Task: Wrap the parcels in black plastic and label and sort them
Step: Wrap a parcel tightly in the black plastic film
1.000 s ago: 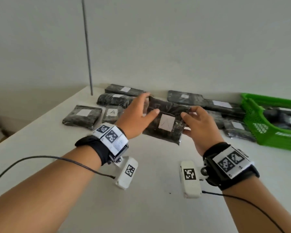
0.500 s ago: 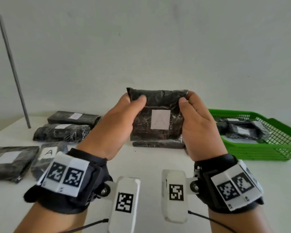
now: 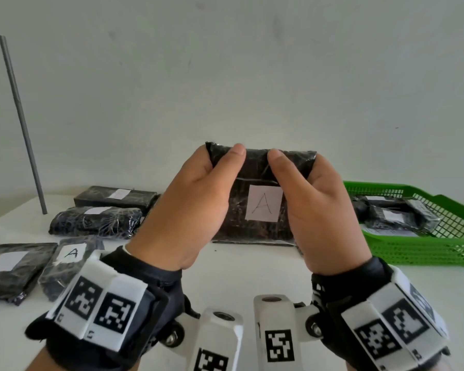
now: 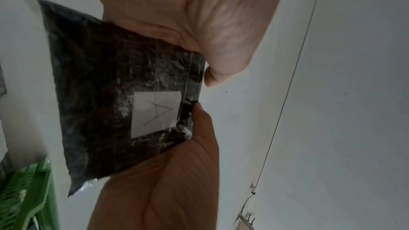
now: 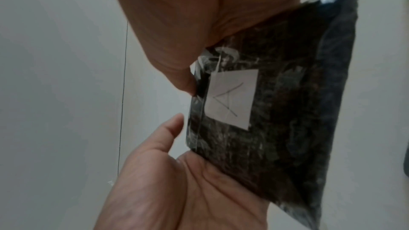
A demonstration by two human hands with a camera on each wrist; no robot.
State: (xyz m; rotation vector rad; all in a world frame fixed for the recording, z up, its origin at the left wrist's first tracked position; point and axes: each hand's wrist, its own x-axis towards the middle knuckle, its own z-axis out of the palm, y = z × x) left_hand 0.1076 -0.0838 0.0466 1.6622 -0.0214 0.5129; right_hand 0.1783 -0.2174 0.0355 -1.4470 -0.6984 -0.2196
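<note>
I hold a black plastic-wrapped parcel (image 3: pixel 252 231) upright above the table, its white label marked "A" (image 3: pixel 264 207) facing me. My left hand (image 3: pixel 220 167) grips its left side, thumb on the front near the top edge, fingers hidden behind. My right hand (image 3: pixel 284 170) grips the right side the same way. The two thumbs nearly meet at the top. The left wrist view shows the parcel (image 4: pixel 106 93) and its label (image 4: pixel 155 113) between both hands. The right wrist view shows the same parcel (image 5: pixel 287 111).
Several wrapped parcels lie on the white table at left, one labelled "A" (image 3: pixel 70 255), others behind it (image 3: pixel 97 220). A green plastic basket (image 3: pixel 423 245) at right holds more parcels (image 3: pixel 394 212). A thin metal rod (image 3: pixel 22 124) leans against the wall at far left.
Both hands have lifted the parcel off the table and turned it upright facing me. My thumbs have slid up and inward along its top edge.
</note>
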